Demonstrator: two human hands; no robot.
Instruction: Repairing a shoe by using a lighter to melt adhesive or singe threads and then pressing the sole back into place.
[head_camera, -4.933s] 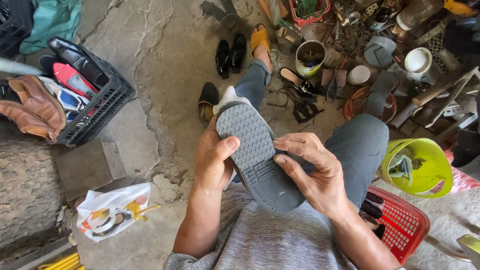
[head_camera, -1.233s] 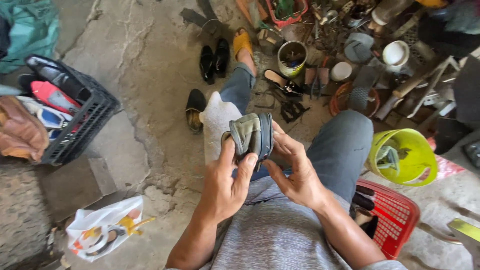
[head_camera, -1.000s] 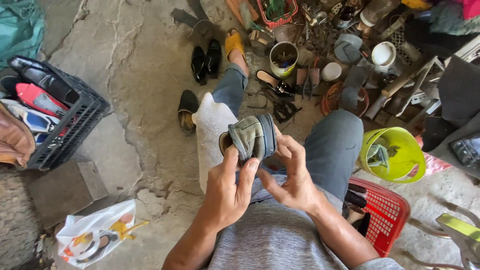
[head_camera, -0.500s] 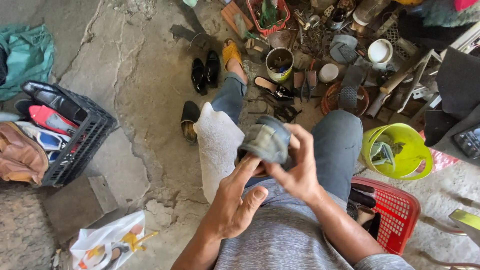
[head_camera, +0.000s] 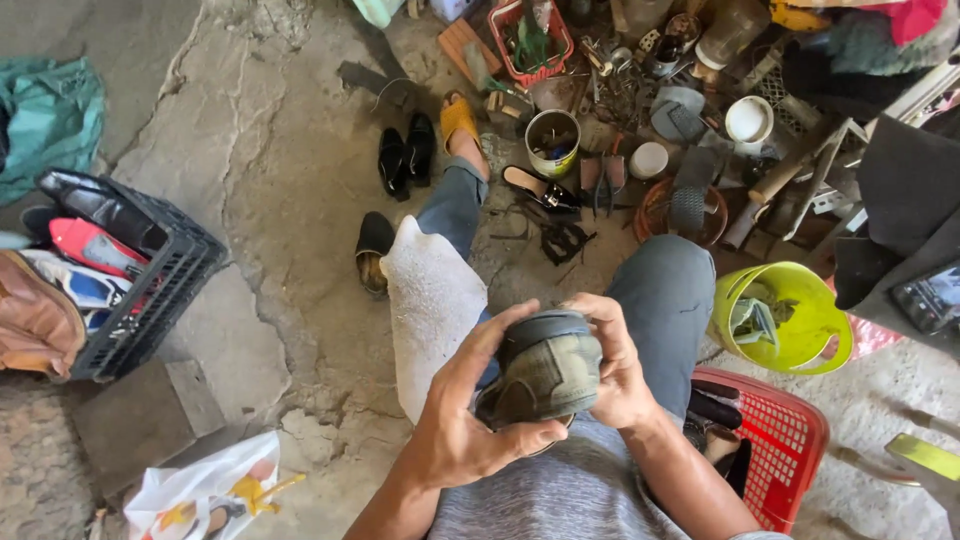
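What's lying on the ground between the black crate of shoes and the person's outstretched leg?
In the head view, mostly bare cracked concrete lies between the black crate and the leg. Close beside the leg sit a single dark shoe and a pair of black shoes.

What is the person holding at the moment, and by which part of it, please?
A grey-green shoe, gripped by both hands: the left hand cups its near end and side, the right hand wraps its far side.

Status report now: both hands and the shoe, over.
Left hand and right hand both grip grey shoe, over lap. White sheet on left knee. Red basket beside right thigh. Nothing blocking.
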